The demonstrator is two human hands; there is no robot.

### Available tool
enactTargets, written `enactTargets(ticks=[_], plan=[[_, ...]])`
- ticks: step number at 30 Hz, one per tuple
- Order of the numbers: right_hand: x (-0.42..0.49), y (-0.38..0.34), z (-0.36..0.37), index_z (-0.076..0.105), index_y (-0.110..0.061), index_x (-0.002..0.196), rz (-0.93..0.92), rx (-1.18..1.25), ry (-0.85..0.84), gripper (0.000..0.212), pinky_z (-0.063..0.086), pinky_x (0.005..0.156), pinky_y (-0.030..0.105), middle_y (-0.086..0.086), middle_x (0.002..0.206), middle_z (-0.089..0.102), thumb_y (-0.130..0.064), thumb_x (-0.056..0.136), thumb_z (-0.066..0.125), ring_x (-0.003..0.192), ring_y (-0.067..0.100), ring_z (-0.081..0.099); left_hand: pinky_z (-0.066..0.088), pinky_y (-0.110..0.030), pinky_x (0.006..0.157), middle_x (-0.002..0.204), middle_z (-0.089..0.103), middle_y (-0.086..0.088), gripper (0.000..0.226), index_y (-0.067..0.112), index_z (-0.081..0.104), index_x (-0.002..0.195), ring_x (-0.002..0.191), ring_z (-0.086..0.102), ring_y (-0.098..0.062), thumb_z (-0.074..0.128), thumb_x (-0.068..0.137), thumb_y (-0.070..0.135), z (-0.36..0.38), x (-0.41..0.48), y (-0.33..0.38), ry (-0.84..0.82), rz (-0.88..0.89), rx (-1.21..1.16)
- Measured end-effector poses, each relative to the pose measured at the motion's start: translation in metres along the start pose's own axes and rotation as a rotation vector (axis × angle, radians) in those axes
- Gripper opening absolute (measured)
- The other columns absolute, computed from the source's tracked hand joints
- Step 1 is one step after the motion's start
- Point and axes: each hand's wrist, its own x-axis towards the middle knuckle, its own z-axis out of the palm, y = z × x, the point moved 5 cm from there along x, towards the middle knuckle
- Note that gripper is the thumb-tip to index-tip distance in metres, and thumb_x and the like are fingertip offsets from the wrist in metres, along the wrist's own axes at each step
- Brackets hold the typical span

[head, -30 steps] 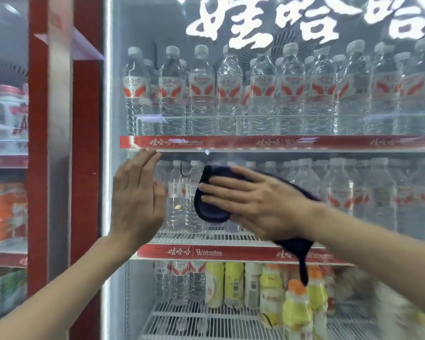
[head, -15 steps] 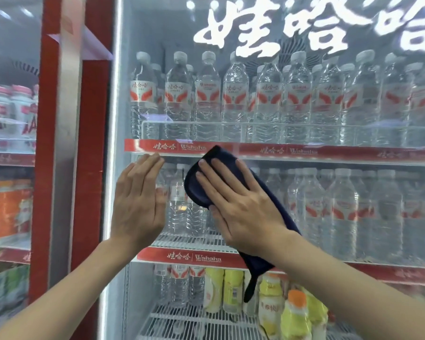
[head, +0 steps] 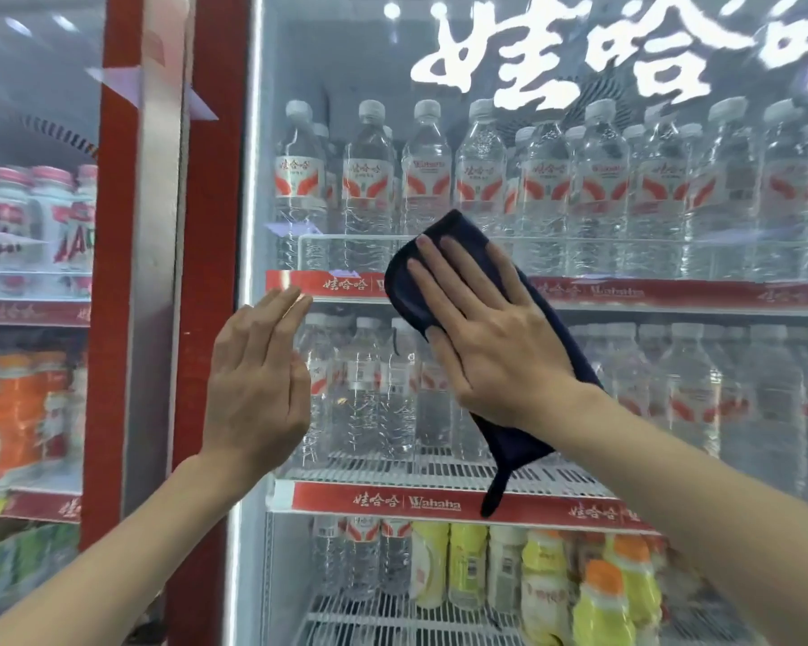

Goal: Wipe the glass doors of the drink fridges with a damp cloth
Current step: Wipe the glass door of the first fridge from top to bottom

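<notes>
Glass door (head: 672, 366) runs wide to the right; red frame (head: 211, 226) bounds its left. Right hand (head: 490, 347) flat, pressing dark cloth (head: 444, 235) on glass. Left hand (head: 257, 380) flat, bare, just left.

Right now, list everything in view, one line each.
glass door: one, clear, white lettering on top, right fridge.
cloth: one, dark navy, spread on the glass door, tail hanging down.
water bottles: many, clear with red labels, upper two shelves, a few below.
yellow bottles: several, some orange-capped, bottom shelf.
shelf strips: two, red, right fridge's shelf fronts.
frame: one, red, between the fridges.
left fridge drinks: several, orange and white, blurred.
left hand: one, fingers straight, at the door's left edge.
right hand: one, flat, pressing the cloth.
</notes>
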Motion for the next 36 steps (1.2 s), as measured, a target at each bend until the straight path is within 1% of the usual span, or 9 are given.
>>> enactTargets(ticks=[3, 7, 9, 14, 20, 24, 27, 31, 36], plan=[[-0.028, -0.034, 0.009, 0.016, -0.011, 0.164, -0.026, 0.009, -0.036, 0.066, 0.012, 0.128, 0.055, 0.008, 0.173, 0.008, -0.038, 0.107, 0.032, 0.161, 0.025, 0.004, 0.028, -0.05, 0.12, 0.15, 0.05, -0.011, 0.05, 0.002, 0.051, 0.143, 0.143, 0.042, -0.029, 0.039, 0.096, 0.01, -0.004, -0.001, 0.0, 0.029, 0.013, -0.05], [-0.062, -0.064, 0.021, 0.016, -0.017, 0.165, -0.484, 0.004, -0.21, 0.063, 0.008, 0.13, 0.05, 0.002, 0.173, 0.009, -0.04, 0.109, 0.033, 0.161, 0.021, 0.004, 0.029, -0.047, 0.12, 0.148, 0.051, -0.012, 0.049, 0.002, 0.053, 0.141, 0.141, 0.043, -0.029, 0.039, 0.095, 0.009, -0.015, -0.006, -0.013, 0.045, 0.014, -0.075], [-0.034, -0.047, 0.016, 0.018, -0.021, 0.165, -0.585, -0.021, -0.227, 0.06, 0.008, 0.13, 0.048, -0.001, 0.172, 0.013, -0.04, 0.11, 0.032, 0.16, 0.018, 0.007, 0.029, -0.05, 0.12, 0.149, 0.05, -0.013, 0.05, 0.002, 0.052, 0.142, 0.141, 0.043, -0.03, 0.038, 0.095, 0.01, -0.016, -0.009, -0.023, 0.03, 0.006, -0.052], [0.044, -0.017, 0.001, 0.02, -0.018, 0.165, -0.274, -0.065, -0.083, 0.06, 0.013, 0.129, 0.048, 0.001, 0.172, 0.014, -0.037, 0.109, 0.03, 0.16, 0.019, 0.01, 0.03, -0.056, 0.118, 0.15, 0.049, -0.014, 0.051, 0.0, 0.05, 0.143, 0.143, 0.041, -0.03, 0.038, 0.095, 0.011, -0.011, -0.013, -0.028, 0.025, 0.011, -0.024], [0.02, -0.066, 0.014, 0.014, -0.011, 0.165, -0.04, -0.002, -0.033, 0.065, 0.01, 0.128, 0.054, 0.007, 0.173, 0.007, -0.038, 0.107, 0.028, 0.161, 0.025, 0.002, 0.029, -0.054, 0.119, 0.15, 0.049, -0.014, 0.051, -0.001, 0.05, 0.143, 0.144, 0.04, -0.029, 0.038, 0.095, 0.009, -0.014, -0.015, -0.027, 0.034, 0.001, -0.076], [-0.031, -0.12, 0.033, 0.013, -0.012, 0.165, -0.353, 0.01, -0.155, 0.065, 0.006, 0.13, 0.052, 0.007, 0.173, 0.005, -0.038, 0.108, 0.033, 0.161, 0.025, 0.0, 0.031, -0.053, 0.118, 0.148, 0.051, -0.014, 0.049, -0.001, 0.051, 0.142, 0.143, 0.042, -0.03, 0.04, 0.094, 0.005, -0.026, -0.017, -0.041, 0.069, -0.039, -0.092], [-0.009, -0.104, 0.031, 0.016, -0.019, 0.165, -0.589, -0.041, -0.207, 0.061, 0.005, 0.13, 0.048, 0.002, 0.173, 0.01, -0.037, 0.109, 0.033, 0.16, 0.021, 0.003, 0.031, -0.055, 0.117, 0.15, 0.049, -0.014, 0.051, -0.002, 0.049, 0.143, 0.144, 0.041, -0.031, 0.042, 0.093, 0.005, -0.029, -0.021, -0.059, 0.039, -0.016, -0.039], [0.07, -0.058, 0.009, 0.02, -0.018, 0.165, -0.24, -0.055, -0.055, 0.059, 0.012, 0.129, 0.048, 0.001, 0.172, 0.014, -0.036, 0.109, 0.031, 0.16, 0.019, 0.009, 0.031, -0.056, 0.118, 0.153, 0.047, -0.014, 0.052, -0.002, 0.048, 0.145, 0.147, 0.037, -0.03, 0.042, 0.094, 0.007, -0.023, -0.024, -0.065, 0.012, 0.02, -0.037], [0.067, -0.086, 0.017, 0.016, -0.013, 0.165, -0.025, -0.031, 0.013, 0.062, 0.009, 0.129, 0.052, 0.006, 0.173, 0.01, -0.037, 0.108, 0.028, 0.16, 0.023, 0.007, 0.028, -0.053, 0.121, 0.153, 0.046, -0.013, 0.052, -0.002, 0.048, 0.145, 0.148, 0.036, -0.027, 0.04, 0.094, 0.008, -0.023, -0.025, -0.065, 0.035, 0.011, -0.066]])
